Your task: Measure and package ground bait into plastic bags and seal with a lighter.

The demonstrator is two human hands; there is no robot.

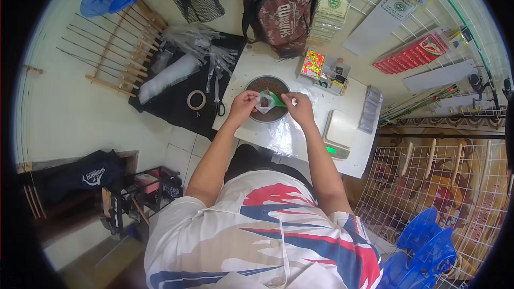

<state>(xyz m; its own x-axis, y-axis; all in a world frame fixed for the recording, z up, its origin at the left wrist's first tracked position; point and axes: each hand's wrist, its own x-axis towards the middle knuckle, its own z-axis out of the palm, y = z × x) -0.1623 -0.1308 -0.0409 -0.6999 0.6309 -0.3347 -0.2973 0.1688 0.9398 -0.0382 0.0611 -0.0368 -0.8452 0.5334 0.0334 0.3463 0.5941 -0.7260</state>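
Observation:
A round metal bowl (268, 83) of brown granules stands on the white table. Over it, my left hand (244, 104) has its fingers closed on a small clear plastic bag (265, 108), held open at the bowl's middle. My right hand (297, 106) grips a green scoop (277, 100), whose end is at the bag's mouth. A white scale (338, 128) with a green display stands at the right front of the table, beside my right forearm.
A divided box (324, 71) with coloured beads and clear packets (369, 109) lie on the table. Scissors (218, 99), tape (196, 100) and plastic bags (176, 75) lie on black cloth at left. A backpack (277, 16) hangs behind; wire grids (433, 176) stand right.

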